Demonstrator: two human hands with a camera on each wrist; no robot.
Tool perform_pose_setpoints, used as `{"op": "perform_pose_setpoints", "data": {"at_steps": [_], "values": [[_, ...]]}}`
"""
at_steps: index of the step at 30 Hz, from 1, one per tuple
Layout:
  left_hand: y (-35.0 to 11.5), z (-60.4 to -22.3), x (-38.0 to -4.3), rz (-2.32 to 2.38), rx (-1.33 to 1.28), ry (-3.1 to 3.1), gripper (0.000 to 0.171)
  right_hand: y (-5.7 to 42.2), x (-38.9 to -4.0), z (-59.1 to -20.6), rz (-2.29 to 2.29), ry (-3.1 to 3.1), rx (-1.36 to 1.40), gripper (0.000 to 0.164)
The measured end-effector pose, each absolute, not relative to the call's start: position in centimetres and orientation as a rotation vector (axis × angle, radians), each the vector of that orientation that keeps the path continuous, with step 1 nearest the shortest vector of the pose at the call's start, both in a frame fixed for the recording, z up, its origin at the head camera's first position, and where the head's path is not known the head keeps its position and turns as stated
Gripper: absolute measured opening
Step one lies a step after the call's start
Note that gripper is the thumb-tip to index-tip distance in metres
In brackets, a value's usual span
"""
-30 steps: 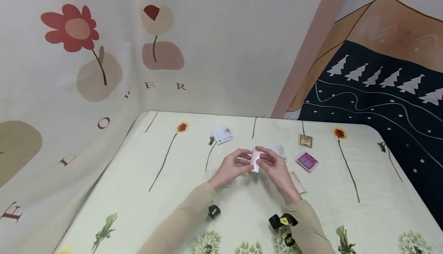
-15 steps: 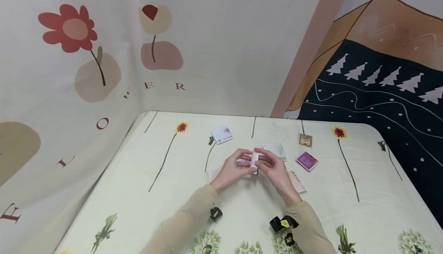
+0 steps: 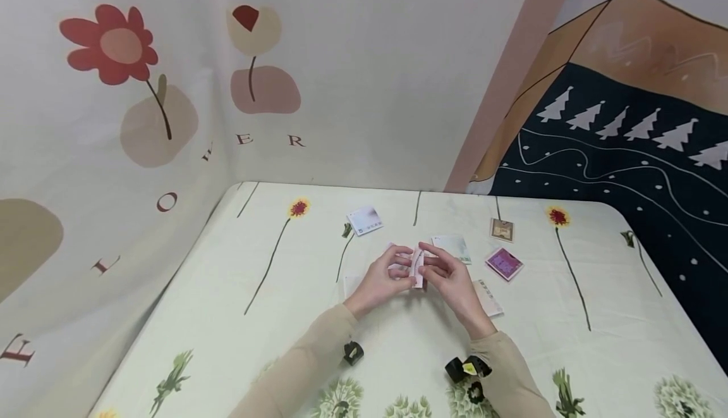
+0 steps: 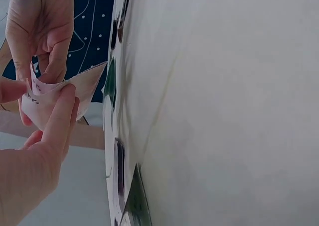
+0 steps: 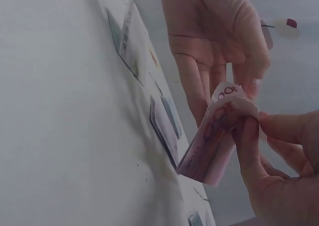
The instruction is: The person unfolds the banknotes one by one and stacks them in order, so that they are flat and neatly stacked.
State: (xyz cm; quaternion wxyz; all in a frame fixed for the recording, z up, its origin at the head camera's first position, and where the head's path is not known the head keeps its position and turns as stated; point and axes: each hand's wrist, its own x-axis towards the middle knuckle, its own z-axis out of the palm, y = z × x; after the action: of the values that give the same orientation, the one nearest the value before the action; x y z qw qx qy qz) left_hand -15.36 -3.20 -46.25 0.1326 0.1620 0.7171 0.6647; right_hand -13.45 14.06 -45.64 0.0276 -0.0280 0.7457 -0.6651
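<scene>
A pink banknote [image 3: 418, 269] marked 100 is held up over the table between both hands, bent over on itself in a loop. The left hand [image 3: 378, 284] pinches one side of the note with thumb and fingers. On the opposite side the right hand [image 3: 455, 284] grips it between its thumb and fingers. The printed face of the banknote [image 5: 214, 136] shows in the right wrist view, its upper part curling over. From the left wrist, the note [image 4: 47, 104] appears paler, with one corner sticking out.
Folded banknotes lie around the hands: a bluish-white one [image 3: 365, 221], a greenish one [image 3: 452, 249], a brown one [image 3: 502, 231], a purple one [image 3: 504, 265] and a beige one [image 3: 488, 299]. Another pale one [image 3: 351, 286] is partly covered by the left hand. Black straps [image 3: 354, 352] hang at the wrists.
The note's side toward the head camera has gone from plain white to pinkish print, and it looks slightly narrower. Both hands stay nearly in place, with small finger shifts.
</scene>
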Motion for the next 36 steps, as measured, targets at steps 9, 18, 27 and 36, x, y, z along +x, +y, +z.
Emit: {"op": "perform_pose_setpoints", "data": {"at_steps": [9, 18, 27, 36], "values": [[-4.1, -46.1, -15.3, 1.915, 0.489, 1.956, 0.069, 14.6, -13.5, -45.2, -2.017, 2.351, -0.094, 0.049], [-4.5, -46.3, -15.2, 1.936, 0.581, 1.884, 0.075, 15.2, -13.4, -45.1, -1.994, 2.398, -0.149, 0.047], [-5.0, -46.6, -15.0, 1.897, 0.558, 1.963, 0.067, 15.9, -13.0, -45.2, -1.943, 2.441, -0.115, 0.044], [-5.8, -46.7, -14.8, 1.875, 0.496, 2.071, 0.062, 16.7, -12.7, -45.0, -1.874, 2.554, -0.146, 0.037]]}}
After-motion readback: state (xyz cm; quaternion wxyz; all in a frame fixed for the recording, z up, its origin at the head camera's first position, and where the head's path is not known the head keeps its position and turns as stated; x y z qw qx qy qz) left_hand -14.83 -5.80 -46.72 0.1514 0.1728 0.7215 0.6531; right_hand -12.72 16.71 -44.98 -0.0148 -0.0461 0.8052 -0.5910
